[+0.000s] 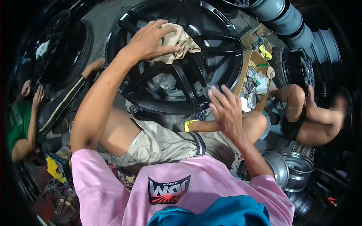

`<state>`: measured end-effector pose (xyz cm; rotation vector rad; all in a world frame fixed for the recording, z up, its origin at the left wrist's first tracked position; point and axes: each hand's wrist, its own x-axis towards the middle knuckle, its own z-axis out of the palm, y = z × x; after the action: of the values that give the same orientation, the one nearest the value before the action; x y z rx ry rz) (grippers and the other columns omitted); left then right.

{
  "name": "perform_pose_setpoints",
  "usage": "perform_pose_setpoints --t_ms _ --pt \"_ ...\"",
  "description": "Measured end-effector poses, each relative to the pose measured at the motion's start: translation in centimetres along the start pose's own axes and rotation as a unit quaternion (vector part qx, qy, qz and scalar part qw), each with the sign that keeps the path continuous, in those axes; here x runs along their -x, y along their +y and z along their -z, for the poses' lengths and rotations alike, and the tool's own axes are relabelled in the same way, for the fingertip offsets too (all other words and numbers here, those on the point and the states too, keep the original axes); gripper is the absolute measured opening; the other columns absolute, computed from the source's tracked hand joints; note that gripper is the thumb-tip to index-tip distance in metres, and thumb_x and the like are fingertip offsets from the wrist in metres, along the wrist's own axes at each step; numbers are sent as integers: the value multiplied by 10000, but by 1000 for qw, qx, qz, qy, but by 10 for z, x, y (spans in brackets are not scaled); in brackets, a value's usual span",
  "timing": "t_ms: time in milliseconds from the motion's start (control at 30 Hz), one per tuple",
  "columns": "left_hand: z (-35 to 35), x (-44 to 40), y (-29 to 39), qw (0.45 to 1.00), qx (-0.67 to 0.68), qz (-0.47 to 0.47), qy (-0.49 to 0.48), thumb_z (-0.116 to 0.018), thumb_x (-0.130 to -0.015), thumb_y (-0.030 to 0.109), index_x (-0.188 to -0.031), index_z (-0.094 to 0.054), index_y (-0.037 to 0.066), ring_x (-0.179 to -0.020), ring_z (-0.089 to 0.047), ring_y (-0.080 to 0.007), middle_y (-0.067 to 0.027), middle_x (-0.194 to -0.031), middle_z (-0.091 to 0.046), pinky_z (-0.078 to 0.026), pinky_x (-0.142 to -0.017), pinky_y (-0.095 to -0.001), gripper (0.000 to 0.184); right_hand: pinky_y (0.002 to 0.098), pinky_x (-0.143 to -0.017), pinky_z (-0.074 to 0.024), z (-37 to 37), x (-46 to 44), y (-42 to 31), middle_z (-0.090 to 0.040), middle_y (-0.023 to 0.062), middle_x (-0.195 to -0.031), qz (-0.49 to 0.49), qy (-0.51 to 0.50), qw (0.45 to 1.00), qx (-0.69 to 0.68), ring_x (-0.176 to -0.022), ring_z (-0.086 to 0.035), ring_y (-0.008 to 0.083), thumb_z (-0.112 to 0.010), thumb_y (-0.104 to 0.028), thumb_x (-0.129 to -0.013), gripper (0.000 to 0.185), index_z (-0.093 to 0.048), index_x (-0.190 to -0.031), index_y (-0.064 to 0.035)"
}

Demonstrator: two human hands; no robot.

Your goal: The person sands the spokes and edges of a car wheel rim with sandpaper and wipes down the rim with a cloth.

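Note:
A large black car wheel rim (182, 81) with several spokes lies in front of me, face up. My left hand (151, 40) reaches over it and grips a crumpled beige cloth (177, 43), which rests on the hub and the inner spokes. The cloth hides the centre of the wheel. My right hand (226, 109) hovers at or just over the rim's lower right edge, fingers spread and holding nothing. Whether its fingertips touch the rim, I cannot tell.
A cardboard box (249, 67) of sanding discs and scraps stands right of the wheel. Silver rims (298, 169) lie at lower right, and grey rims (294, 28) are stacked beyond. One person (318, 120) sits at right; another in a green shirt (24, 124) works at left beside a dark wheel (75, 49).

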<state>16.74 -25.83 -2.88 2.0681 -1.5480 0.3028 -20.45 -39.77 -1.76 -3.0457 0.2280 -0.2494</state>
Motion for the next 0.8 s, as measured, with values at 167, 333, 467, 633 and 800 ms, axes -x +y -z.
perform_pose_setpoints --t_ms 167,333,467,633,800 --pt "-7 -3 -25 993 -36 31 -112 -869 -904 386 -1329 -676 88 -1273 -669 -422 -142 -1421 -670 -552 -1050 -535 554 493 -1095 -439 -24 -129 32 -700 33 -1474 107 74 990 55 -1511 -510 309 -692 -269 -1079 365 -772 -1395 -106" --pt "14 -10 -47 978 -59 194 -49 -819 -919 291 -1387 -663 70 -1261 -692 -427 -168 -1361 -731 -568 -1049 -525 540 475 -1084 -445 -34 -172 37 -711 40 -1446 135 21 987 88 -1469 -540 305 -687 -279 -1077 355 -776 -1369 -99" --pt "47 8 -75 967 -57 248 27 -799 -918 328 -1333 -710 66 -1177 -731 -455 -192 -1240 -792 -571 -999 -565 499 481 -1113 -438 -9 -121 29 -715 40 -1453 157 35 984 71 -1473 -544 312 -694 -277 -1067 365 -769 -1380 -105" --pt "32 28 -105 978 -30 206 -1 -848 -875 312 -1290 -722 51 -1202 -701 -452 -203 -1256 -740 -565 -1026 -545 506 478 -1086 -449 -32 -160 37 -731 41 -1388 144 83 983 73 -1427 -570 314 -694 -270 -1066 329 -785 -1326 -88" --pt "26 22 -60 989 2 147 -23 -832 -885 234 -1283 -686 11 -1267 -616 -401 -160 -1255 -670 -515 -1093 -493 479 458 -1015 -456 -48 -178 24 -732 15 -1149 142 48 985 82 -1263 -619 273 -691 -285 -1062 253 -808 -1178 -93"
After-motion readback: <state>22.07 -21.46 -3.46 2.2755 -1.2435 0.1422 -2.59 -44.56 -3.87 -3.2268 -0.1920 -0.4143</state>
